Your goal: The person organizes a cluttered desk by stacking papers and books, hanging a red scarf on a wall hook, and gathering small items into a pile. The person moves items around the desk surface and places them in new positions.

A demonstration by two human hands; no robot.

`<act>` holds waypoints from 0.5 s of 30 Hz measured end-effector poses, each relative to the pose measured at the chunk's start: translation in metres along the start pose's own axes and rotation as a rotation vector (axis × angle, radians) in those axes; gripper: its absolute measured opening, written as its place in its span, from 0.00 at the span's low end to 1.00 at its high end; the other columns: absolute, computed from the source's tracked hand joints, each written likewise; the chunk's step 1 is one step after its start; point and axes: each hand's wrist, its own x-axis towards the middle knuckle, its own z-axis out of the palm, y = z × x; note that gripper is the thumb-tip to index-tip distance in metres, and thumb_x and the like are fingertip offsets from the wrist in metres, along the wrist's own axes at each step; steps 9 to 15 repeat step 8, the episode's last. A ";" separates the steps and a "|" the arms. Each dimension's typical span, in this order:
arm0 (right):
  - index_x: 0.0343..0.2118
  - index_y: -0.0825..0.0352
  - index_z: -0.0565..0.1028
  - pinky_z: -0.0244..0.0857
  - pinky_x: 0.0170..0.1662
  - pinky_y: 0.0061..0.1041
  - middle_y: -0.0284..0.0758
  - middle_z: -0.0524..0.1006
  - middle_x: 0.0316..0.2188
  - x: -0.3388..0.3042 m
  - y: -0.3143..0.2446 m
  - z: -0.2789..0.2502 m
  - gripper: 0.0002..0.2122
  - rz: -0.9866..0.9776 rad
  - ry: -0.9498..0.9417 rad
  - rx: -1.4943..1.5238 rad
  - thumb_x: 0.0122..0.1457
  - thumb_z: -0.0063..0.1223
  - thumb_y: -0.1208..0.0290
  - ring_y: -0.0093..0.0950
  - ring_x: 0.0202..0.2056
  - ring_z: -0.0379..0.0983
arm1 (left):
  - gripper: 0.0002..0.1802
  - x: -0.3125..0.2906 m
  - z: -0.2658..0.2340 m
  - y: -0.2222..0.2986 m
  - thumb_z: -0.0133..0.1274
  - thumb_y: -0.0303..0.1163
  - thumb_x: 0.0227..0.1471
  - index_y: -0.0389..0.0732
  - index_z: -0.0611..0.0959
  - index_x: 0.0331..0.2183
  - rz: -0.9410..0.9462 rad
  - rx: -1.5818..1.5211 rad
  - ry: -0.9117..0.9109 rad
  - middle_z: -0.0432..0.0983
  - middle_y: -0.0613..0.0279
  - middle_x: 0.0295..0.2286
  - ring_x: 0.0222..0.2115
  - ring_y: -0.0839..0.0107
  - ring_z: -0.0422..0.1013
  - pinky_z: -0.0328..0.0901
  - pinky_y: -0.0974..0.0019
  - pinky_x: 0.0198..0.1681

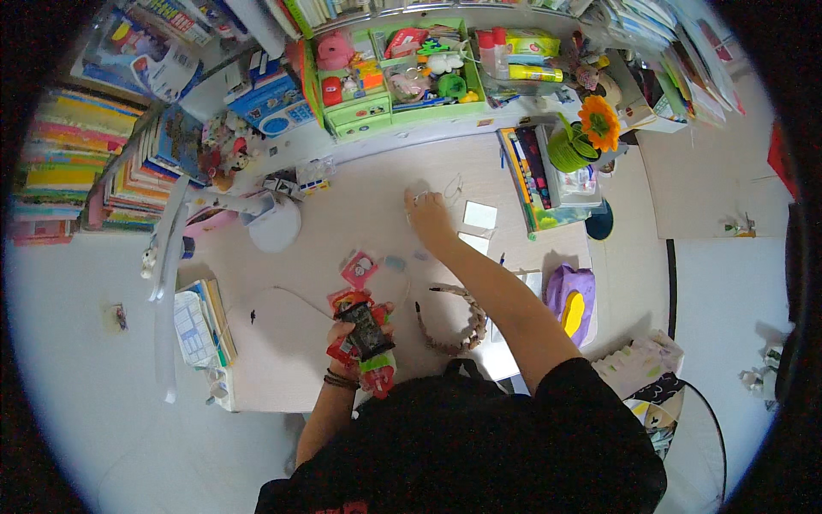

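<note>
My left hand [342,332], near the front of the desk, grips a bunch of small packages. On top is a dark rectangular packet [366,331], with red packets [346,300] around it and a red-and-green one [378,368] hanging below. Just beyond them lies a pink-and-red packet [360,269] on the desk. My right arm stretches to the far middle of the desk, where my right hand [428,221] is low over the surface, fingers curled. Something small and whitish shows at the fingertips, too small to name. Beside it lie a thin white cord [455,184] and a white square card [480,215].
A brown, curved, segmented band [462,344] lies by my right forearm. At the right are a purple pack [571,304] and an orange flower in a green pot [571,147]. A white lamp [272,223] stands left; a green organizer [364,116] lines the back.
</note>
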 end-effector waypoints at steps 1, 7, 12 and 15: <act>0.35 0.66 0.71 0.59 0.43 0.32 0.37 0.74 0.31 0.007 -0.002 0.000 0.09 -0.012 -0.062 -0.021 0.51 0.46 0.71 0.32 0.37 0.70 | 0.36 0.001 0.003 0.002 0.54 0.34 0.37 0.45 0.65 0.52 -0.003 0.002 -0.008 0.64 0.41 0.45 0.32 0.56 0.68 0.66 0.53 0.35; 0.40 0.67 0.69 0.53 0.53 0.37 0.38 0.73 0.35 0.006 -0.028 -0.013 0.14 -0.096 -0.016 0.065 0.49 0.47 0.71 0.34 0.42 0.68 | 0.37 -0.002 0.009 0.003 0.53 0.32 0.35 0.46 0.64 0.52 0.003 -0.025 -0.026 0.62 0.41 0.48 0.32 0.56 0.67 0.67 0.52 0.36; 0.44 0.67 0.67 0.50 0.56 0.40 0.40 0.70 0.41 0.000 -0.035 -0.009 0.17 -0.108 0.147 0.055 0.49 0.48 0.70 0.36 0.46 0.65 | 0.38 -0.003 0.002 0.006 0.54 0.34 0.35 0.47 0.64 0.53 0.016 -0.003 -0.034 0.60 0.43 0.50 0.32 0.56 0.67 0.65 0.49 0.39; 0.44 0.67 0.67 0.50 0.56 0.40 0.40 0.70 0.41 0.000 -0.035 -0.009 0.17 -0.108 0.147 0.055 0.49 0.48 0.70 0.36 0.46 0.65 | 0.38 -0.003 0.002 0.006 0.54 0.34 0.35 0.47 0.64 0.53 0.016 -0.003 -0.034 0.60 0.43 0.50 0.32 0.56 0.67 0.65 0.49 0.39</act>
